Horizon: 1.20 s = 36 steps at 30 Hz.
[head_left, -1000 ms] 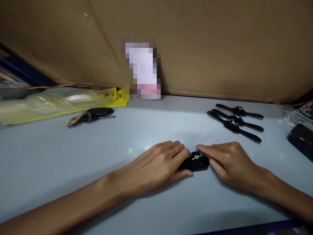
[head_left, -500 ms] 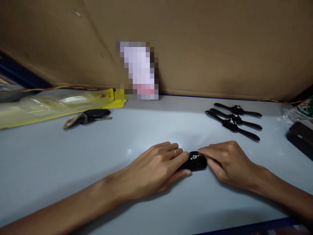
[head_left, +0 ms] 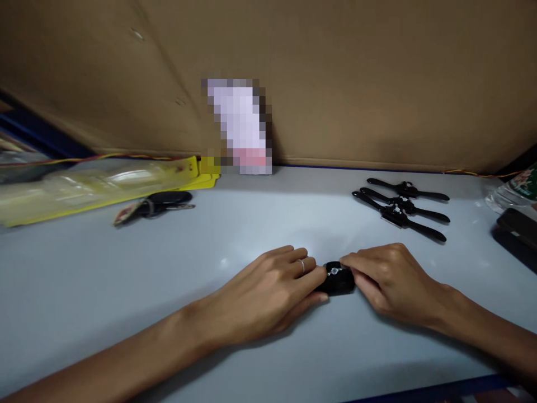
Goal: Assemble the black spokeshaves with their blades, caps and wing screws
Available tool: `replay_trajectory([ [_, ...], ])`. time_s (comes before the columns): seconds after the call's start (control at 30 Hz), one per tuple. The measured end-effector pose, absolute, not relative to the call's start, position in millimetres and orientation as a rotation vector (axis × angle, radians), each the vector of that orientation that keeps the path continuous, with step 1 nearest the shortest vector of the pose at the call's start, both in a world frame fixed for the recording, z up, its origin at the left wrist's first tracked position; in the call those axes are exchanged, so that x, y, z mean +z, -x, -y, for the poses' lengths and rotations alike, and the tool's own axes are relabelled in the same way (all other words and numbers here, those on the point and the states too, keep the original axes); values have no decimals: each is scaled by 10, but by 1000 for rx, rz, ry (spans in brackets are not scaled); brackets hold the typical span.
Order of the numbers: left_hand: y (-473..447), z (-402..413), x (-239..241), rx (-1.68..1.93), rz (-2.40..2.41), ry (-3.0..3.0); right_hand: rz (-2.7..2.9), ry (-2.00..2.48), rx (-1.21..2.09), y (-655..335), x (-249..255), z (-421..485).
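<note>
A small black watch body (head_left: 337,279) with a shiny metal centre lies on the pale grey table (head_left: 126,268) between my two hands. My left hand (head_left: 272,291), a ring on one finger, grips it from the left with fingers and thumb closed on it. My right hand (head_left: 386,277) pinches it from the right, fingertips on its top edge. Straps, if any, are hidden under my hands.
Three black strapped watches (head_left: 403,208) lie in a row at the back right. A black key fob with keys (head_left: 157,203) and yellow plastic packets (head_left: 92,179) lie at the left. A dark case (head_left: 518,235) sits at the right edge. Cardboard (head_left: 356,84) walls the back.
My hands have drawn slightly closer together on the black watch body, which shows less than before. The view shifted a little; nothing else moved.
</note>
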<state>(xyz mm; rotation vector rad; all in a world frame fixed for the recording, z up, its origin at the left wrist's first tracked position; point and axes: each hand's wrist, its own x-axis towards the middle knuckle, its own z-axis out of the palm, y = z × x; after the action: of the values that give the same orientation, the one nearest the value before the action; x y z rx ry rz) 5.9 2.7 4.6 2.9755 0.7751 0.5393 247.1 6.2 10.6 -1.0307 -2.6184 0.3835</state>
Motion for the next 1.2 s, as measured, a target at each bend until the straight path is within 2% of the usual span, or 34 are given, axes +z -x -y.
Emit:
replay_trajectory([
  [0.1, -51, -43, 39, 544, -780, -2962, 2572, 1005, 298, -2442, 101, -29],
  [0.33, -50, -28, -3, 577, -778, -2940, 2580, 864, -221, -2285, 92, 50],
  [0.47, -77, 31, -21, 598, -790, -2916, 2647, 869, -320, -2214, 74, 85],
  [0.83, -81, 1, -53, 690, -966, -2928, 2686, 1176, -346, -2241, 62, 6],
  [1.0, 4, -110, -73, 820, -1166, -2963, 2297, 1800, -305, -3031, 334, -624],
  [1.2, 1, -90, -63, 807, -1138, -2899, 2270, 1987, -146, -3913, 286, -1184],
])
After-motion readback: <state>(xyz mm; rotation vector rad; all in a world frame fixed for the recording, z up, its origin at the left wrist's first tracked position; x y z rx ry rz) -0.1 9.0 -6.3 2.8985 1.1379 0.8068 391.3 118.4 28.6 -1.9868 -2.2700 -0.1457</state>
